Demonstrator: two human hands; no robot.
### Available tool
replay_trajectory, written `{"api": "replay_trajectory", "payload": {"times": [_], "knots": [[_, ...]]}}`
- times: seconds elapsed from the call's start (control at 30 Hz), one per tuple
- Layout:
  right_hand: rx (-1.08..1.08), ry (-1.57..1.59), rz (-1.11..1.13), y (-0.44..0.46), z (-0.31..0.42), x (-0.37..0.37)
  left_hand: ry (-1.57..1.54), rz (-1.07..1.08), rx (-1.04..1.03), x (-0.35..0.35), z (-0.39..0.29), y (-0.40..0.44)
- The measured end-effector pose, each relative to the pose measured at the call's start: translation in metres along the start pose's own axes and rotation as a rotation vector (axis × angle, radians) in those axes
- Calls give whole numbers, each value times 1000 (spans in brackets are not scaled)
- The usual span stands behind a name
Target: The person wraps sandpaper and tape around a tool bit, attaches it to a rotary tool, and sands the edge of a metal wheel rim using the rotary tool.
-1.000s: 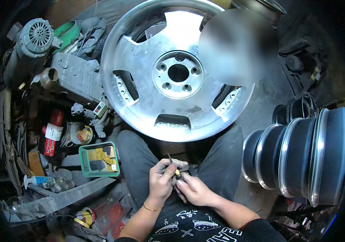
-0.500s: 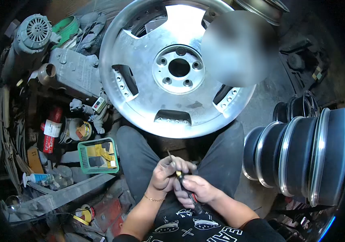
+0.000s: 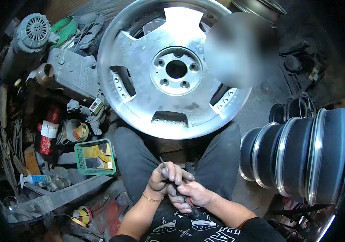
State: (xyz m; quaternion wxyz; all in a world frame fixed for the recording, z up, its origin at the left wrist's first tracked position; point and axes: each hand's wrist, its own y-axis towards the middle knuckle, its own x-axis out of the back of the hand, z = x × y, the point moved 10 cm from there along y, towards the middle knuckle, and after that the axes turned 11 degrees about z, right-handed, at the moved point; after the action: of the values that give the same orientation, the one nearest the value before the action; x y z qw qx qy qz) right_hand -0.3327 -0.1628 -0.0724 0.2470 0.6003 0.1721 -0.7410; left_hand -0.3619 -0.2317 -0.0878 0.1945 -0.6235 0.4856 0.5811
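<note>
A slim black-and-red hand tool [image 3: 188,201] lies in my right hand [image 3: 196,193], whose fingers are wrapped round its body, close to my shirt. My left hand [image 3: 166,177], with a chain bracelet at the wrist, is closed at the tool's front end and touches my right hand. A thin dark rod [image 3: 162,160] sticks out past the left fingers; whether it belongs to the tool is hidden by them. Beyond my knees, a large silver wheel rim [image 3: 140,86] faces me, showing a round centre bore and several bolt holes. Neither hand touches the rim.
On the left are a green basket [image 3: 95,172] of sanding pads and papers, a red can [image 3: 46,146], a metal bar [image 3: 59,197] and a dusty motor [image 3: 33,34]. Several stacked rims [image 3: 297,159] stand on the right. A blurred disc covers part of the view.
Both hands have shifted slightly left with the tool. The left fingers now cover the yellowish part of the tool that showed before. The whole view has moved a little.
</note>
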Motion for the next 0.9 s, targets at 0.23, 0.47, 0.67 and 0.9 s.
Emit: {"api": "replay_trajectory", "payload": {"times": [0.23,0.47,0.67,0.9], "knots": [[149,-1682,-810,-23,78,10,932,-656,204,12,-35,-19],[70,-118,-145,-4,21,19,138,-145,50,21,-1,-7],[160,-1539,-678,-19,76,19,612,-537,26,26,-32,-18],[13,-105,-42,-1,12,6,52,-40,-38,-3,-14,8]]}}
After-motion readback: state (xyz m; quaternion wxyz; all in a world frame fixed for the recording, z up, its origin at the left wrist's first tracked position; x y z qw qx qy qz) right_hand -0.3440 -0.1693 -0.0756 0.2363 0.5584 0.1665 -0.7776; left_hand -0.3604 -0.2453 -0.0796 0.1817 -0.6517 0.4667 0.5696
